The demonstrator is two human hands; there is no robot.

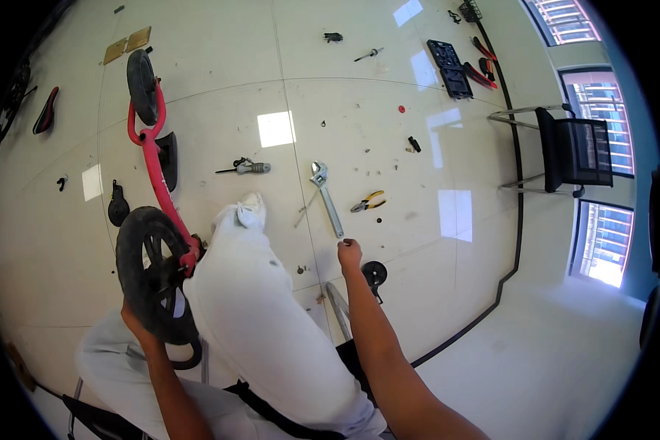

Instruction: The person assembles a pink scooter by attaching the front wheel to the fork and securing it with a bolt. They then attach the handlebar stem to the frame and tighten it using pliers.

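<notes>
A pink-framed child's bike [158, 169] leans by my left leg, with a black front wheel [142, 86] far off and a black spoked wheel [128, 242] close to me. My left hand [133, 319] is at the near wheel's lower left edge, its fingers mostly hidden behind the tyre. My right hand [350, 253] is closed, just beyond the handle end of a silver adjustable wrench [331, 209]. Whatever its fingers hold is too small to tell. Yellow-and-black pliers [368, 202] lie right of the wrench. A grey-handled screwdriver [249, 167] lies to its left.
Small loose parts dot the tiled floor. A black wheel-like part [374, 274] lies beside my right forearm. Farther off are an open black tool case [451, 70], red-handled tools [480, 75] and a black chair [573, 150]. A bike saddle [45, 110] lies far left.
</notes>
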